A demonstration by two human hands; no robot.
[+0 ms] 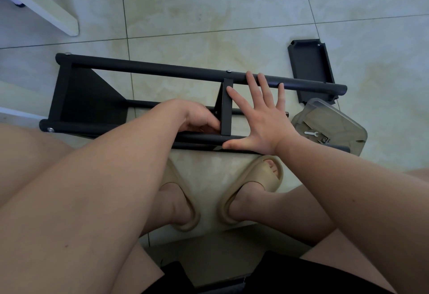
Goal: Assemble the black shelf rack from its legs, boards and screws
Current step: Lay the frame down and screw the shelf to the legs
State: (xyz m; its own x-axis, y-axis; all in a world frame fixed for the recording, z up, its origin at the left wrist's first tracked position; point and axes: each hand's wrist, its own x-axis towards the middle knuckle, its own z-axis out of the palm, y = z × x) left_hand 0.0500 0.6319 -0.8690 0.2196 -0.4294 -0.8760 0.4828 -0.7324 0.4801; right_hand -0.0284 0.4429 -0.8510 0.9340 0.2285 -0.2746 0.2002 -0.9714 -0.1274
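Observation:
The black shelf rack (144, 68) lies on its side on the tiled floor, long round legs running left to right. One board (92, 99) is fixed at its left end and a second board (226, 108) stands edge-on near the middle. My left hand (199, 117) curls at the foot of that middle board, by the near leg (197, 138); what its fingertips hold is hidden. My right hand (257, 117) is spread flat with straight fingers just right of the middle board, thumb on the near leg, fingertips reaching the far leg.
A loose black board (311, 66) lies on the floor beyond the rack's right end. A clear plastic box (334, 124) with a small white wrench (311, 133) and hardware sits at right. My sandalled feet (253, 189) are under the rack's near side. White furniture (44, 3) stands top left.

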